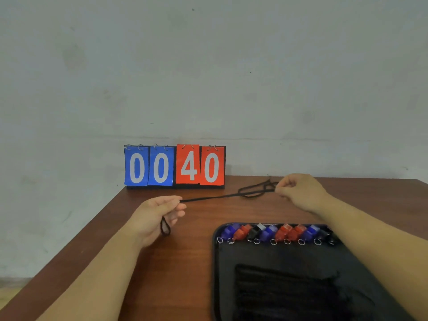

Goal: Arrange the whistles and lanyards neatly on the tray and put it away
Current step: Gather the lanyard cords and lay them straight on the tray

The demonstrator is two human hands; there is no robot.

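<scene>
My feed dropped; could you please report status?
Grips: left hand and right hand pinch lanyard, stretched between. Row of whistles at tray far edge. Nothing blocking.

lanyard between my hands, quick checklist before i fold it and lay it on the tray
1. Left hand pinches one end of the lanyard, with a small loop hanging below the fingers: ok.
2. Right hand pinches the other end: ok.
3. Lanyard straight from hand to hand: not ok, loose loops bunch near the right hand.
4. Whistles in a row along the far edge of the tray: ok.
5. Free room beside the lanyard pile on the tray: cannot tell, it is dark on dark and the right forearm covers part.
</scene>
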